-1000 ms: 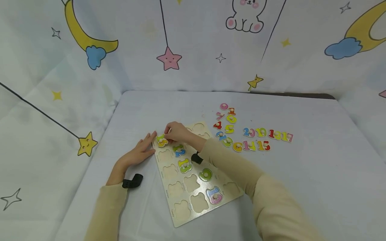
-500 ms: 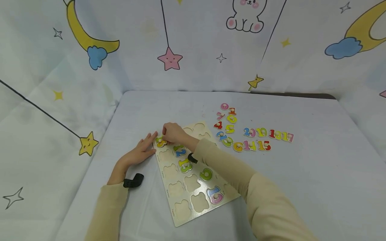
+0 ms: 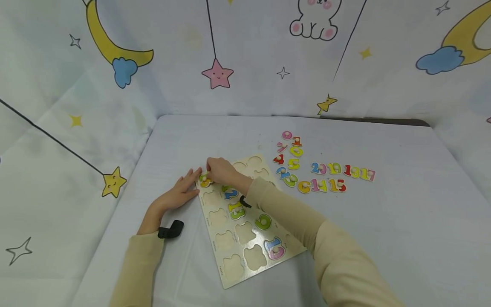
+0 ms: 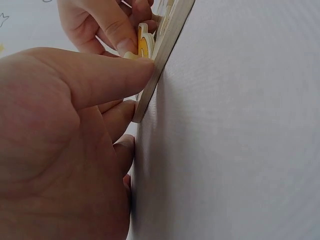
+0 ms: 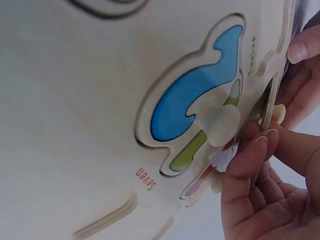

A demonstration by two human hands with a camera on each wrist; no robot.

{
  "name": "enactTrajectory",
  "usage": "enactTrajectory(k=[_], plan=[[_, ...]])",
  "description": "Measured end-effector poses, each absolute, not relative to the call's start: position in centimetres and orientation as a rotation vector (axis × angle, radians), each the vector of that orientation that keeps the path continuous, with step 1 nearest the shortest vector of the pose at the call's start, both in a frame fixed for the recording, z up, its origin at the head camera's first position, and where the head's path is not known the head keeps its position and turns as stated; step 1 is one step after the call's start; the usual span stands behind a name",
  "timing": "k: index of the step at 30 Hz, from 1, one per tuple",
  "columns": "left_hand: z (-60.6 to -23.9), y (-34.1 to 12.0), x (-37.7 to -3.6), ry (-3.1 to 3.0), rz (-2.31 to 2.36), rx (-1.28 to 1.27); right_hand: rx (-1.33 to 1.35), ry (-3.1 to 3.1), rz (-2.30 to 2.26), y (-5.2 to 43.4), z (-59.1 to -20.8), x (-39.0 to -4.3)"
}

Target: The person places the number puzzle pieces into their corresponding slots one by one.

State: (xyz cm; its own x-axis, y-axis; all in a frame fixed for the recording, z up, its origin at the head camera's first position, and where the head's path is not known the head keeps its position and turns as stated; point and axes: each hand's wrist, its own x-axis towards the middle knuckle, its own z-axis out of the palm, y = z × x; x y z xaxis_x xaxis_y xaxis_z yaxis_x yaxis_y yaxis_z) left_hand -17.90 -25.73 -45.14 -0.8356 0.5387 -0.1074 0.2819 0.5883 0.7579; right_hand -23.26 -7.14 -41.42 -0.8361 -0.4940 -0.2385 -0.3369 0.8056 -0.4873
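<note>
The yellow number piece (image 3: 205, 181), pinched by the right hand (image 3: 221, 169), has been lowered into the puzzle board (image 3: 230, 268)'s far-left corner recess and looks nearly seated; the flat-fingered left hand (image 3: 180, 192) steadies that edge.

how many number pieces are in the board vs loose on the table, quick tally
Number pieces in the board: 5, counting the yellow piece pinched by the right hand
Loose number pieces on the table: 15
Total: 20
</note>
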Motion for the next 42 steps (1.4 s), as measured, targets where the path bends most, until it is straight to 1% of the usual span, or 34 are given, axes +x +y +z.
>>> enactTrajectory(k=[8,21,27,33,42], plan=[[-45.0,-25.7,-17.9,2.501,1.099,0.67,-0.667,2.699,-0.448,-7.4,-41.6,-23.0],[-45.2,-25.9,-18.1,2.507,1.078,0.742,-0.715,2.744,-0.281,-7.7,-41.7,-22.5],[-45.0,-25.8,-17.9,2.503,1.094,0.751,-0.735,2.742,-0.205,-7.3,-40.9,-21.9],[-45.0,-25.7,-17.8,2.498,1.091,0.754,-0.821,2.659,-0.311,-4.6,-39.9,-21.1],[-45.3,-25.8,-17.7,2.519,1.102,0.733,-0.817,2.646,-0.602,2.9,-38.8,-19.1]])
